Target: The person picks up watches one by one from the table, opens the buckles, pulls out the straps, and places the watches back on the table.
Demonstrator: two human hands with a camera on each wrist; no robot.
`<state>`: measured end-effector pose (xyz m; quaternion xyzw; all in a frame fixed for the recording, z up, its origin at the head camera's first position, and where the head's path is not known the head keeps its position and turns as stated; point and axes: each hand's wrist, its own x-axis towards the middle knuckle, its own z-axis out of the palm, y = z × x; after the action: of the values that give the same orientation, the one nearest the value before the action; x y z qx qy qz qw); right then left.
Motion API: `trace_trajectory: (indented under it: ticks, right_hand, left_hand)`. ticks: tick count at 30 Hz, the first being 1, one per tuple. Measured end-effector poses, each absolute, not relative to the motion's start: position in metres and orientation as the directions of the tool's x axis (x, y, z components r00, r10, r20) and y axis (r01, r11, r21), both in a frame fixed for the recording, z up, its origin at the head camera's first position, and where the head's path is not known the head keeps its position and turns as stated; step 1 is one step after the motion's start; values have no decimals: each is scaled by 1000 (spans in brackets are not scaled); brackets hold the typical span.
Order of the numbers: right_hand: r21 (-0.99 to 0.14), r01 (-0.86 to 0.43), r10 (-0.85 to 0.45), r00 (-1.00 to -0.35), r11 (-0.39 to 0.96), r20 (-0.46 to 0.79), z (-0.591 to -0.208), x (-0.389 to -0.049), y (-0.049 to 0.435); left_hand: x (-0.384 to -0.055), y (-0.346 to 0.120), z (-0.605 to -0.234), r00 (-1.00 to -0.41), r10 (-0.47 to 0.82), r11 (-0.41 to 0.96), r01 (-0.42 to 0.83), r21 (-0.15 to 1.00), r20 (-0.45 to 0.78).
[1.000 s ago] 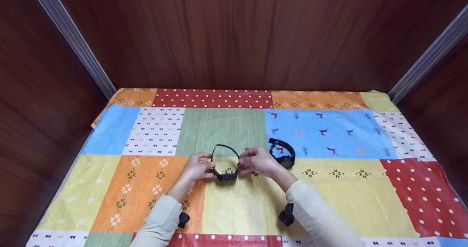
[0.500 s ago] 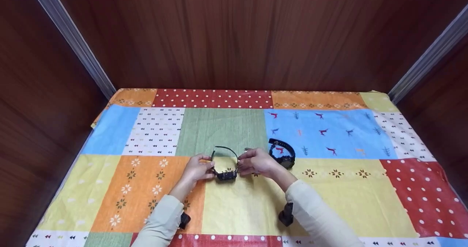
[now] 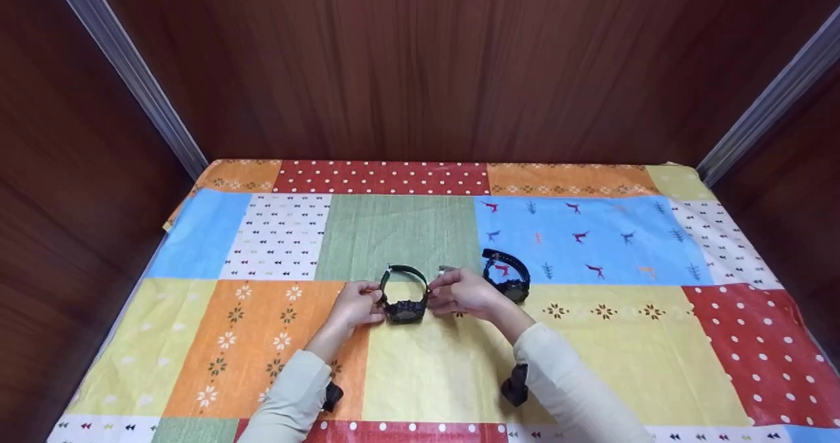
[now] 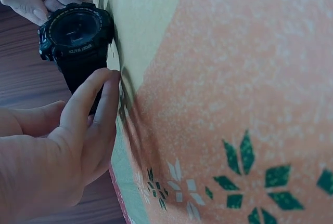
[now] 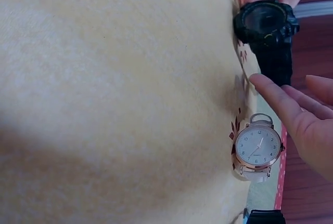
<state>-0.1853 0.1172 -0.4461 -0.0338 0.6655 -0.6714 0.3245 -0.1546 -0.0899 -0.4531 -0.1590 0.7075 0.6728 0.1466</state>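
Observation:
A black sport watch [image 3: 405, 310] with its strap curved into an upright loop stands between both hands on the yellow patch of the cloth. Thumb and fingers of my left hand [image 3: 356, 306] pinch the strap's left side, which shows in the left wrist view below the watch's round face [image 4: 77, 27]. From the other side my right hand [image 3: 462, 292] holds the strap with its fingertips. Just beyond the right hand lies a watch with a white dial and rose-gold case [image 5: 258, 147], mostly hidden by that hand in the head view.
Another black watch [image 3: 515, 291] with a looped strap lies right of my right hand. A patchwork cloth [image 3: 610, 358] covers the table. Dark wood panels [image 3: 420, 69] rise behind it and on both sides. Black wrist devices [image 3: 515, 384] hang under the sleeves.
The black sport watch between my hands has tilted, so its face and strap now show more broadly from above. Both hands have stayed nearly in place.

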Motion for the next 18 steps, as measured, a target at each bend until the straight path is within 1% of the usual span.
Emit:
trace_trajectory:
  ticks: [7,12,18]
  right_hand:
    - [-917,390,-483,-790,82,-379,-441,-184,123]
    - [-922,385,-498,-793,37,-351,-435,-186,132]
    - [-934,357,-471,-820,27,-327,-428,-189,149]
  left_hand:
    - [-155,-91,-452,-896,-15,40,-444,895,-443]
    - [-154,-92,-452,-900,-7,30,-436,900,-436]
    - [-153,-93,-449,-903,-3,57,-430,901,-430]
